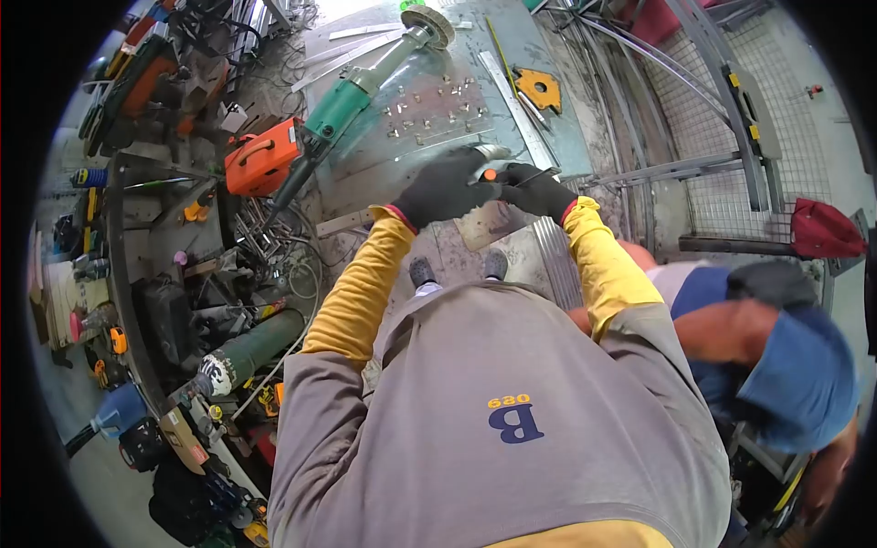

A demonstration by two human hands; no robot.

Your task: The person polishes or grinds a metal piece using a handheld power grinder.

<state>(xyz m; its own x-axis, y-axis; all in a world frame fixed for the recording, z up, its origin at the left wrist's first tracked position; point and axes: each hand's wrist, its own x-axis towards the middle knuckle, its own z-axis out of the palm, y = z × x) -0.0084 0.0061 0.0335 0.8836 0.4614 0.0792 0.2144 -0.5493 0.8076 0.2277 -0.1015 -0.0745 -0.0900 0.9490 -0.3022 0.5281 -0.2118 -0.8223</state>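
- At the near edge of the metal table (568, 139), between 2 gloved hands: 1 small orange-ended item (490, 174), its body largely hidden by the gloves.
- Left hand (434, 189), dark glove, red cuff edge: beside the orange end, fingers partly hidden; cannot tell whether it grips.
- Right hand (544, 194), matching glove: fingers curled inward, 1 thin dark shaft (545, 175) lying across it; cannot tell how firmly it closes, or whether shaft and orange end are 1 piece.
- Yellow sleeves (361, 283), 2, on both forearms, below a grey shirt (493, 365).
- Small metal pieces (434, 111), several, spread over a reddish patch of the tabletop, just beyond the hands.
- Flat metal bar (514, 105), slanting across the table's right side; beside it, 1 yellow-orange plate (539, 89) with a central hole.
- Green power tool (343, 107), long-bodied, slanting over the table's left side, round disc (427, 27) at its far end.
- Red-orange case (263, 157), handle on top, just left of the tool.
- Corrugated strip (555, 262), below the right hand.
- Green cylinder (254, 350), lying among clutter at left.
- Second person (731, 320), at right, bent low, partly in blue.
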